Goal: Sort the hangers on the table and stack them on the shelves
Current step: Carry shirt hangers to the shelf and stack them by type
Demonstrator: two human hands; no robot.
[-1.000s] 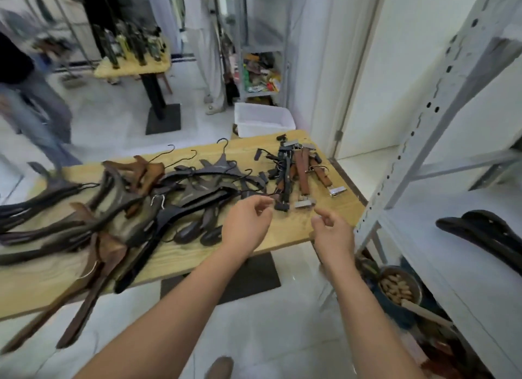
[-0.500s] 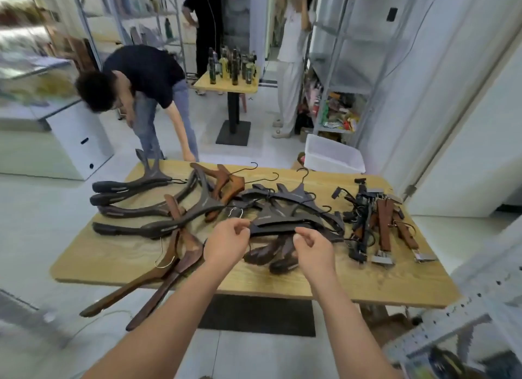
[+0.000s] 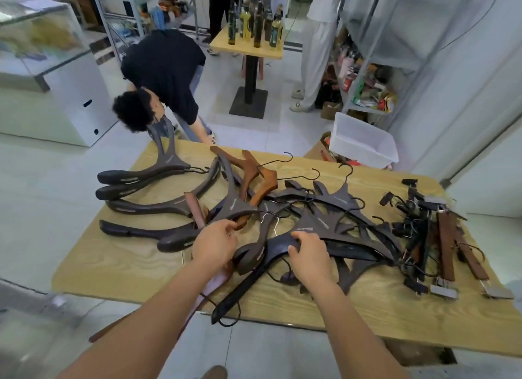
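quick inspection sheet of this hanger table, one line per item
surface: light wooden table, hangers spread across it
job's things: dark brown wooden hangers tangled mid-table; reddish-brown wooden hangers behind; clip hangers at right
clutter: nothing seen
hands: left hand and right hand each grip a dark hanger
cables: nothing seen on the table
surroundings: person in black top bending at far edge; small table of bottles; white plastic bin

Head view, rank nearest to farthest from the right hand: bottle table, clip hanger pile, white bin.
1. Clip hanger pile: same tabletop, to the right of the right hand.
2. White bin: on the floor, beyond the far edge.
3. Bottle table: far back, centre.
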